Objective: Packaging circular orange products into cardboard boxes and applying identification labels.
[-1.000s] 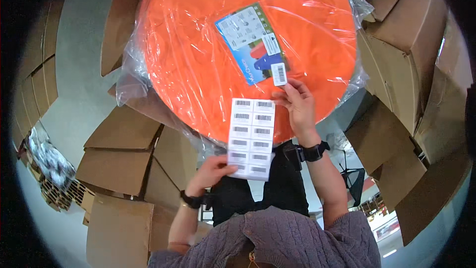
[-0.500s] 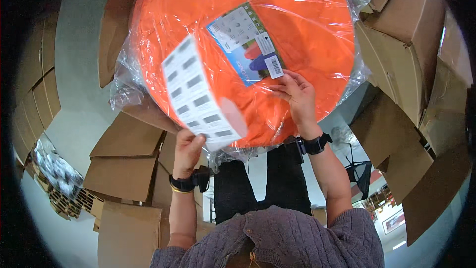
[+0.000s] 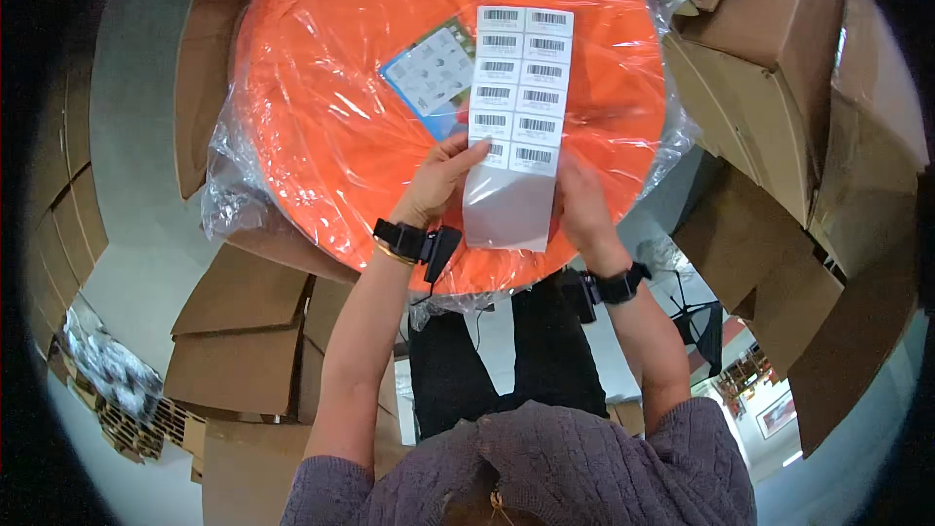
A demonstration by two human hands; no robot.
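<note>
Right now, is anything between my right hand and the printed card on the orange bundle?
Yes: the white label sheet, held in your left hand, stands between your right hand and the printed card in this view, hiding the card's right part. I can't tell whether the clear wrap also covers the card.

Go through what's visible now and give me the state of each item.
Label sheet: held up, lower end without labels
Orange round item: wrapped
Clear plastic: wrinkled, loose at edges
Printed card: partly covered by sheet
Left hand: gripping sheet
Right hand: at sheet's right edge, blurred; grip unclear
Cardboard flaps: folded open
</note>
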